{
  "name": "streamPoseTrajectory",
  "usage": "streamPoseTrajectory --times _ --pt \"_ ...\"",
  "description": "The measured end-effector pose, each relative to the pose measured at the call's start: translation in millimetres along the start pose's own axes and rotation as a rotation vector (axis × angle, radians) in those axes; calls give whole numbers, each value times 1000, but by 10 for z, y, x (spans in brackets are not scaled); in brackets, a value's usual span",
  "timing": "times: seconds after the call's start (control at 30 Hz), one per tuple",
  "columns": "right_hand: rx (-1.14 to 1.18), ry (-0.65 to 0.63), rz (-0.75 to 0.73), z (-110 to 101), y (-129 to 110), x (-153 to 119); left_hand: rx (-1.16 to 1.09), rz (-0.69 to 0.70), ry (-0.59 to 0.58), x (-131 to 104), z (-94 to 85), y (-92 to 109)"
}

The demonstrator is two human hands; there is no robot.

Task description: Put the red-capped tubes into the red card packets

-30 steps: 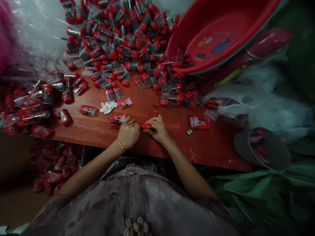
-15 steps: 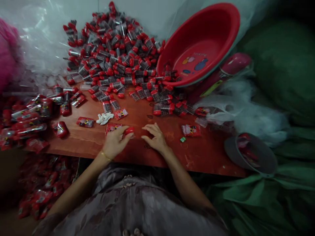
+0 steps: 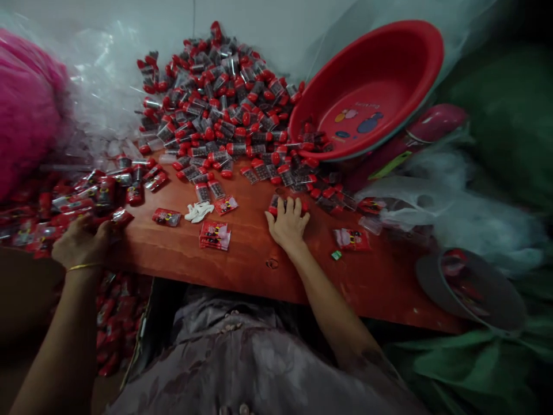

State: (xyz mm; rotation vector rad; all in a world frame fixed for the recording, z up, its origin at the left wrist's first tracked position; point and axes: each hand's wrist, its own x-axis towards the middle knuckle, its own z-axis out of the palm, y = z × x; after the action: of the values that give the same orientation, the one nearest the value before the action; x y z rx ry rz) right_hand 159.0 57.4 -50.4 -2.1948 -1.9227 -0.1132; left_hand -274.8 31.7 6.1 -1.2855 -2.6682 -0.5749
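My left hand point(image 3: 82, 242) is at the table's left edge, over a heap of red wrapped packets point(image 3: 64, 202), with thumb and fingers apart. My right hand point(image 3: 288, 225) lies with spread fingers on red-capped clear tubes at the front of a large pile point(image 3: 224, 104); its fingertips touch them. Between the hands lie a small stack of red printed cards point(image 3: 215, 235), a single card point(image 3: 226, 204), some white crumpled pieces point(image 3: 199, 211) and one wrapped packet point(image 3: 166, 217).
A red basin point(image 3: 367, 86) leans behind the pile. To the right are a pink bottle point(image 3: 436, 124), plastic bags point(image 3: 488, 219), a grey bowl point(image 3: 510, 305), a red packet point(image 3: 352, 239) and a green scrap point(image 3: 336, 255). A pink bundle point(image 3: 26, 104) is at far left.
My left hand has moved left from the card stack to the packet heap, and the red item it held is no longer in it. My right hand has moved forward to the tubes. The view has shifted.
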Motion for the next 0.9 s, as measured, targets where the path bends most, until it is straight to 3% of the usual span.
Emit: streamPoseTrajectory --times 0.13,0.2,0.33,0.47,0.57,0.7,0.9 --pt "23 45 -15 -117 -275 -355 7 150 112 -309 8 267" --pt "78 74 -143 -154 -436 -440 -70 309 150 -595 45 463" --pt "243 7 -492 -91 -782 -430 -225 598 -80 -1275 198 813" --pt "317 -54 -528 42 -953 -408 -225 698 -214 -1730 363 961" --pt "348 -28 -491 83 -957 -451 -209 729 -249 -1791 450 992" --pt "398 78 -464 92 -924 -468 -230 735 -264 -1691 510 1059" --pt "440 277 -415 -12 -827 -401 -519 609 -147 -1589 415 1182"
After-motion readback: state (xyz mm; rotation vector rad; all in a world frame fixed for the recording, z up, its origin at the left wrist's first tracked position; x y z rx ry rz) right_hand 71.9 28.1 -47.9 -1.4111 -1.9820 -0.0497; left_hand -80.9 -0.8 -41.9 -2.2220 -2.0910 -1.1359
